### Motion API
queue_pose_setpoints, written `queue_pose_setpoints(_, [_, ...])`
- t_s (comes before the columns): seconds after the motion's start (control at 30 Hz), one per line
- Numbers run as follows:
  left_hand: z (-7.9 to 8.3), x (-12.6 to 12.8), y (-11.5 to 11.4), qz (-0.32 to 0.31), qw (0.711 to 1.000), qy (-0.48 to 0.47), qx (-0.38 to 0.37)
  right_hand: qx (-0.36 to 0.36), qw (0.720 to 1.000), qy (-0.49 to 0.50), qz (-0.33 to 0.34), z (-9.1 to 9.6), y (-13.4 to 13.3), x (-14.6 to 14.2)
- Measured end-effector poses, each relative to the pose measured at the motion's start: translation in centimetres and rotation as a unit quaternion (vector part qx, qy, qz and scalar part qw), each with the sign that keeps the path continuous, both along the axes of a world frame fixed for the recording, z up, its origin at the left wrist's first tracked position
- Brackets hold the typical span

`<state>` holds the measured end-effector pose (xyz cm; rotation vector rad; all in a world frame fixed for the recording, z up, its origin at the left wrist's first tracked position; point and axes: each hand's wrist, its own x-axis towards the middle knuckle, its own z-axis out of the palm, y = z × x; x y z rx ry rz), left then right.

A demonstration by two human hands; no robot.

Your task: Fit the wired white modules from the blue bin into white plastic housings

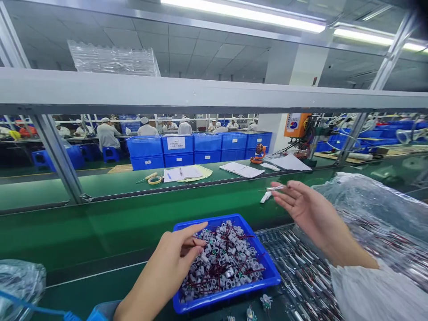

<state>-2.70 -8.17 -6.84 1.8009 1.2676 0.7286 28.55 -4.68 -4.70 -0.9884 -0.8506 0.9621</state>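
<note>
My left hand (174,263) reaches into a blue tray (264,283) heaped with several small white plastic parts (230,263) tied to dark red wires. Its fingers are curled and pinching among the parts. My right hand (306,209) is raised above the green belt, palm turned inward with the fingers stretched out. A thin silvery piece (274,188) lies across its fingertips. A white sleeve (374,294) covers my right forearm.
A clear plastic bag (374,209) of wired parts lies at right beside a ribbed tray (290,258). The green conveyor (117,223) runs across. Papers (182,174), a tape roll (154,179) and blue crates (197,149) sit beyond. Several workers in white sit in the background.
</note>
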Motion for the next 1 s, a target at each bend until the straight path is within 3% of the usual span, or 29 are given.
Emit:
queue_pose_setpoints(0.1, [0.6,0.0,-0.3,0.004,0.994,-0.106,-0.004,0.045,0.998,0.05,-0.014,1.7,0.0,-3.1])
queue_pose_setpoints(0.2, [1.1,-0.1,-0.3,0.03,0.985,-0.171,0.011,0.051,0.997,0.051,0.026,2.4,-1.1,-6.7])
queue_pose_setpoints(0.3, [1.3,-0.3,-0.1,0.048,0.981,-0.187,0.016,-0.007,0.987,-0.08,0.139,2.1,-3.2,-9.7])
queue_pose_setpoints(0.37, [1.4,-0.5,-0.1,0.051,0.979,-0.198,0.017,-0.037,0.946,-0.244,0.21,1.5,-4.5,-11.1])
queue_pose_setpoints(0.43, [1.6,-0.6,-0.1,0.048,0.978,-0.2,0.033,-0.027,0.894,-0.381,0.236,0.9,-5.5,-11.9])
queue_pose_setpoints(0.53, [2.0,-0.6,-0.6,0.037,0.979,-0.191,0.056,0.013,0.839,-0.482,0.253,0.4,-5.9,-12.3])
queue_pose_setpoints(0.6, [2.2,-0.5,-0.9,0.035,0.98,-0.187,0.059,0.024,0.819,-0.508,0.266,0.3,-5.7,-12.3])
queue_pose_setpoints(0.8, [2.6,-0.2,-1.3,0.066,0.973,-0.213,0.063,0.047,0.81,-0.519,0.268,-0.4,-5.1,-12.2])
queue_pose_setpoints(1.0, [3.0,0.3,-1.9,0.088,0.966,-0.212,0.119,0.043,0.808,-0.529,0.257,-0.8,-4.7,-12.4])
